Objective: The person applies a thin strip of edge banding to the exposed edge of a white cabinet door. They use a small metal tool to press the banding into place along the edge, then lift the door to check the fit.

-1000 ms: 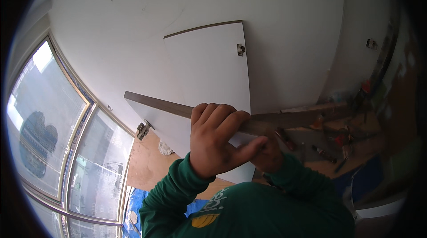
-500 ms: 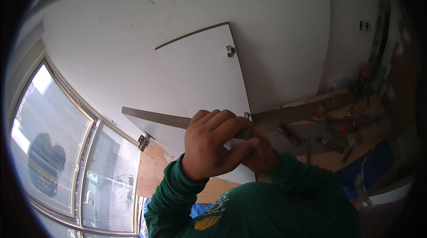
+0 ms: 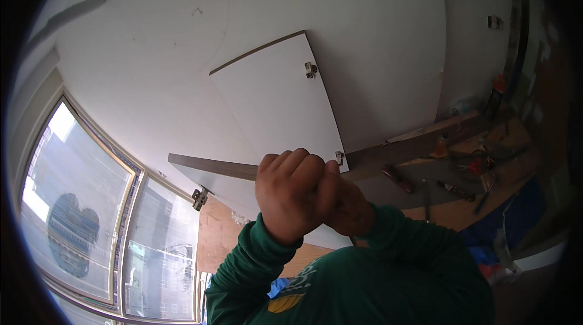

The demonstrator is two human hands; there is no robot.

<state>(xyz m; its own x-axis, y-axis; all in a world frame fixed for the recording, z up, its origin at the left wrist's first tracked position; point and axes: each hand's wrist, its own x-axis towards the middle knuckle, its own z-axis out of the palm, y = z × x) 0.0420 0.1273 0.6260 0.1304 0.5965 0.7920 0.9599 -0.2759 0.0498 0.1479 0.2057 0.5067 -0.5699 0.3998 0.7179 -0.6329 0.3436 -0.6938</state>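
My left hand (image 3: 290, 194) is closed, its fingers curled and knuckles upward, at the top edge of a white cabinet door (image 3: 225, 182) with a grey-brown edge strip. My right hand (image 3: 351, 208) presses against it from the right, its fingers bent and partly covered by the left. Whatever lies inside the two hands is hidden. A metal hinge (image 3: 199, 197) sits on this door at its left end. Behind the hands a second white door (image 3: 267, 94) leans on the wall, bearing an upper hinge (image 3: 311, 70) and a lower hinge (image 3: 339, 158).
On the right, a wooden board surface (image 3: 446, 219) holds several tools, among them a red-handled tool (image 3: 398, 178) and a dark-handled tool (image 3: 456, 191). Blue sheeting (image 3: 504, 222) lies beyond its near edge. A window (image 3: 91, 203) fills the left, and a white wall (image 3: 376, 33) stands behind.
My hands have come closer together, with the right fingers now tucked against the left fist. The strip of edge seen between them is covered. The whole view has shifted slightly.
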